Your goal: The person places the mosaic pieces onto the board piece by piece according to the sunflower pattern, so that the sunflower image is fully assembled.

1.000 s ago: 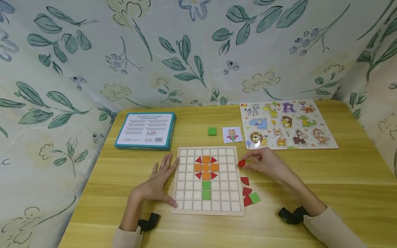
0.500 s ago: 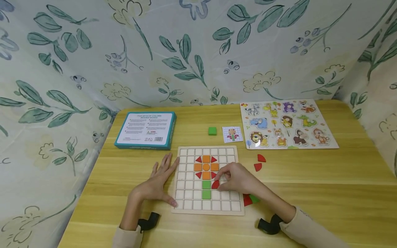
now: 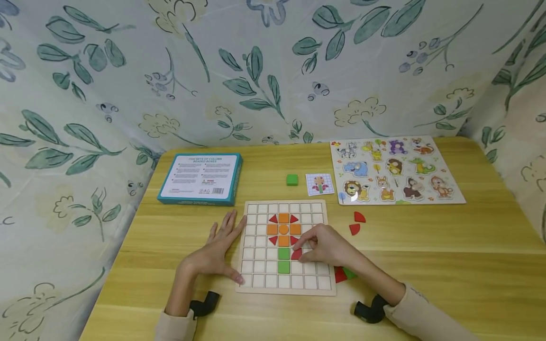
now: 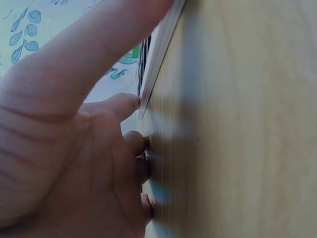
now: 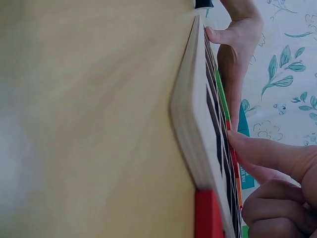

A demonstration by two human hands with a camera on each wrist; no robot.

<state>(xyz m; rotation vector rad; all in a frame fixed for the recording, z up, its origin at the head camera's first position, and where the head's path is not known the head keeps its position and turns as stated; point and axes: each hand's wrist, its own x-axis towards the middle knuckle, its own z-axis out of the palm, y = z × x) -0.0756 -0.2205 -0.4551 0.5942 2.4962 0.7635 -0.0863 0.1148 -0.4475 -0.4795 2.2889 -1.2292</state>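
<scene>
A square wooden grid board (image 3: 260, 282) bears an orange cross with a round orange tile (image 3: 283, 229) in its centre, red triangles at the cross's corners, and two green squares (image 3: 283, 260) below. My right hand (image 3: 326, 244) pinches a red curved-edged tile (image 3: 296, 255) between thumb and index finger, in the cell right of the upper green square. In the right wrist view the thumb (image 5: 262, 153) touches the tile's edge. My left hand (image 3: 213, 258) rests spread along the board's left side, its thumb and index finger at the edge.
Two red quarter-circle tiles (image 3: 357, 223) lie right of the board. Another red tile (image 3: 340, 274) and a green tile (image 3: 350, 273) are partly under my right arm. Behind stand a blue box (image 3: 200, 180), a green block (image 3: 292, 180), a pattern card (image 3: 320, 184) and an animal puzzle (image 3: 396, 170).
My right hand has carried the red tile leftward from beside the board into a grid cell. During the last half second the tile has tipped down flatter. The left hand has stayed still.
</scene>
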